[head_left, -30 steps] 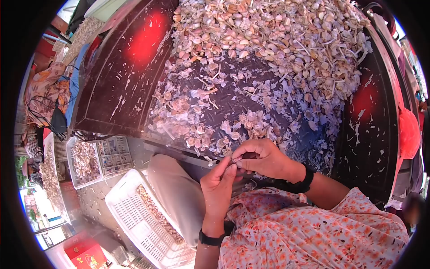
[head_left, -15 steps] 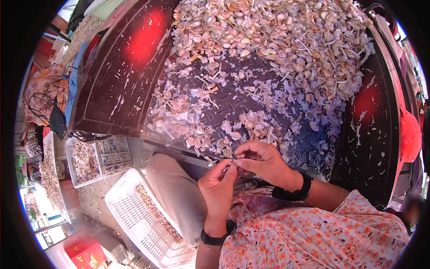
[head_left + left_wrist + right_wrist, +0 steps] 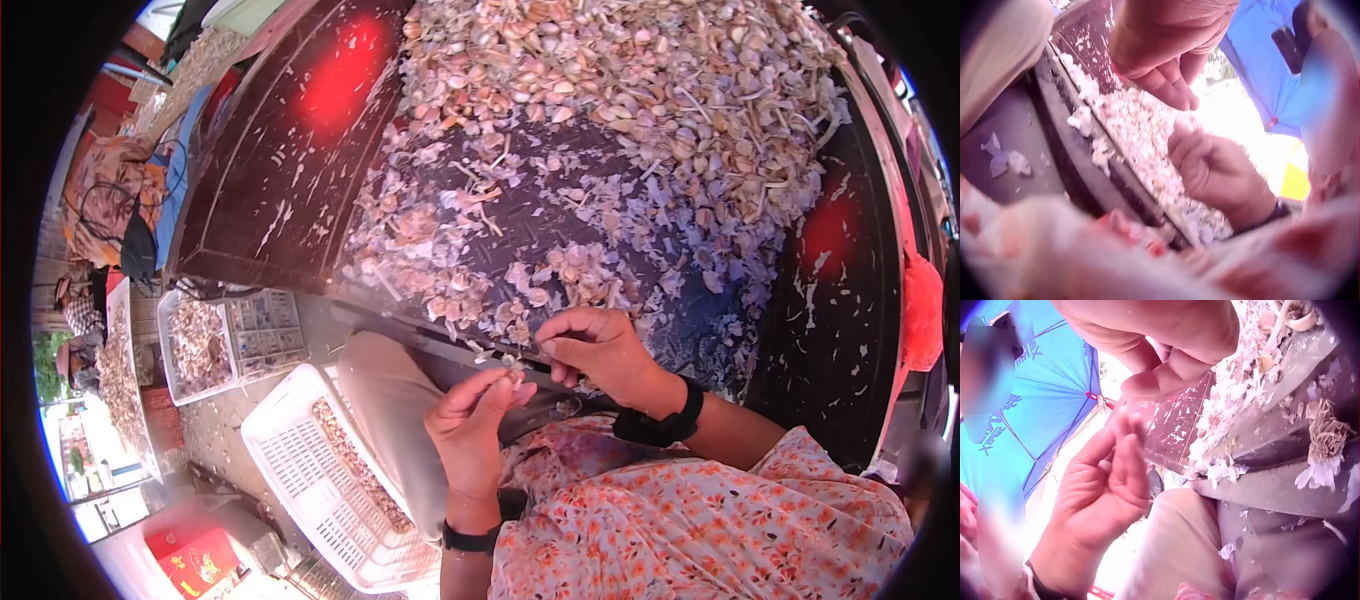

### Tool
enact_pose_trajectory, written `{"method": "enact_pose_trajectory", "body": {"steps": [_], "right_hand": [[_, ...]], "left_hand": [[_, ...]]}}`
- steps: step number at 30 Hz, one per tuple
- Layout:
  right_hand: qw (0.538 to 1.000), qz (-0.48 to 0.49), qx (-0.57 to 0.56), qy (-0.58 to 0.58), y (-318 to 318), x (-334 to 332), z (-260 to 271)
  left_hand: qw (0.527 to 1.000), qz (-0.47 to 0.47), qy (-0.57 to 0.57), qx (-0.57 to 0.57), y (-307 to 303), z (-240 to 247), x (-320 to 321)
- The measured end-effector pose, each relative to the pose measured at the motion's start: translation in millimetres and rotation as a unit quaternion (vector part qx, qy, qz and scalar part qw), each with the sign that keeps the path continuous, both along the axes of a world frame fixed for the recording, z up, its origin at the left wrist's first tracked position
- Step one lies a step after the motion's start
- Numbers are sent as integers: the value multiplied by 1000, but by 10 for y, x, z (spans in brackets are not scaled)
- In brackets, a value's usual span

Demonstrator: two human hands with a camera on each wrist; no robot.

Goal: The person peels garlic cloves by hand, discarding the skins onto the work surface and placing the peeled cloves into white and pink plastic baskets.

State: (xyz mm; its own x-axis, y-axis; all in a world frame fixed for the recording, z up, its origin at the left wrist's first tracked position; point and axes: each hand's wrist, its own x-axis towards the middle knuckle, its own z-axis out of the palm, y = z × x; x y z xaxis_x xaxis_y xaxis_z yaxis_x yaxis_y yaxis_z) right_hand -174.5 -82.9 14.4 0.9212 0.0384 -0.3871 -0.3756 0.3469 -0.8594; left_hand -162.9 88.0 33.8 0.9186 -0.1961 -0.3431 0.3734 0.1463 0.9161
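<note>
In the head view, my left hand [image 3: 472,430] pinches a small pale garlic piece [image 3: 514,376] between thumb and fingertips. My right hand [image 3: 612,365] is apart from it, up and to the right, its thumb and index finger close together; whether anything lies between them cannot be told. Both hands are over the near edge of a dark tray [image 3: 270,190]. Garlic cloves [image 3: 620,100] and loose skins [image 3: 420,240] lie spread on the tray. The left wrist view shows my right hand [image 3: 1222,178] with curled fingers; my left hand [image 3: 1104,500] appears blurred at the fingertips in the right wrist view.
A white slotted basket [image 3: 300,470] holding cloves stands left of my leg [image 3: 385,400]. Beyond it is a divided white crate [image 3: 235,345]. A red bag [image 3: 921,310] hangs at the tray's right side, and a red box [image 3: 195,560] sits at the lower left.
My hands, together at the fingertips before, have separated: the left has moved down and left, the right slightly up and right. The head view has shifted a little.
</note>
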Motion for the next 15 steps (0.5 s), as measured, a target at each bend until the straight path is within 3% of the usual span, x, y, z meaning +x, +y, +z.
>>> {"method": "enact_pose_trajectory", "body": {"steps": [2,5,8,10,15], "right_hand": [[999,-26,3,26,5,-24,32],[999,-44,25,2,9,12,-7],[999,-18,43,2,85,64,45],[999,-3,40,5,144,62,92],[995,29,96,-6,337,72,125]], "left_hand": [[976,203,-77,4,412,231,-31],[889,369,-179,205,1423,383,-111],[862,405,-153,263,2179,373,-348],[836,459,-105,282,2438,430,-585],[771,513,-113,361,2896,611,-1491]]}}
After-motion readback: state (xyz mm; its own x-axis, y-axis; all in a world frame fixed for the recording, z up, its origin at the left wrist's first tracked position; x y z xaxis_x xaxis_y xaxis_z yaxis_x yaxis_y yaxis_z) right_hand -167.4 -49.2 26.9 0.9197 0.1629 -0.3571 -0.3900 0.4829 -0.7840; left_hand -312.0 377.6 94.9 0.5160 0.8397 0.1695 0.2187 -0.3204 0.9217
